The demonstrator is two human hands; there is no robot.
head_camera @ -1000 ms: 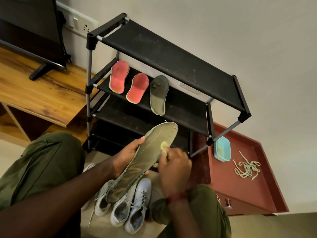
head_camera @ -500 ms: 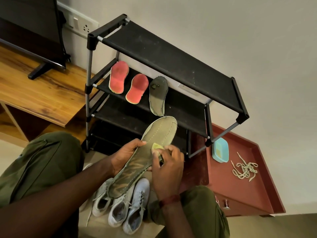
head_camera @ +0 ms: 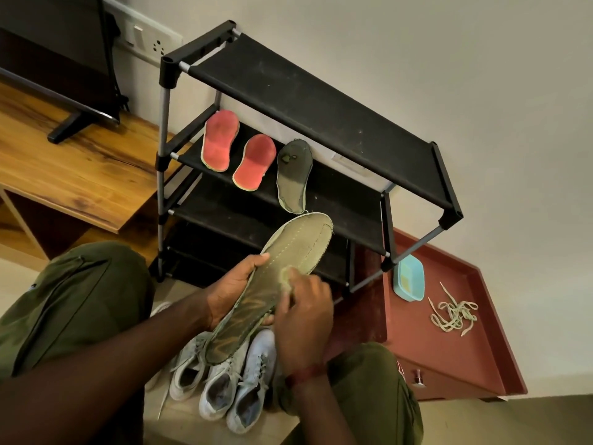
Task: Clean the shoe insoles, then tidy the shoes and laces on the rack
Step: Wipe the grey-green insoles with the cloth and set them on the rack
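We find pale shoes (head_camera: 224, 387) on the floor before the rack (head_camera: 321, 101); above them the left hand (head_camera: 236, 289) clasps the green insole (head_camera: 298, 245) at its edge; the right hand (head_camera: 303, 316) pinches a yellowish pad (head_camera: 285, 275) on its middle; we advise short firm strokes toeward, underside braced; three insoles (head_camera: 255, 162) lie at the second shelf's left end.

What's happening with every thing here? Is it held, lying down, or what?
Green insole: held up by the left hand.
Right hand: pinches a yellowish pad against it.
Red insoles: lying flat on the rack.
Dark insole: lying beside them.
Shoes: standing on the floor.
Laces: tangled loose on the red cabinet.
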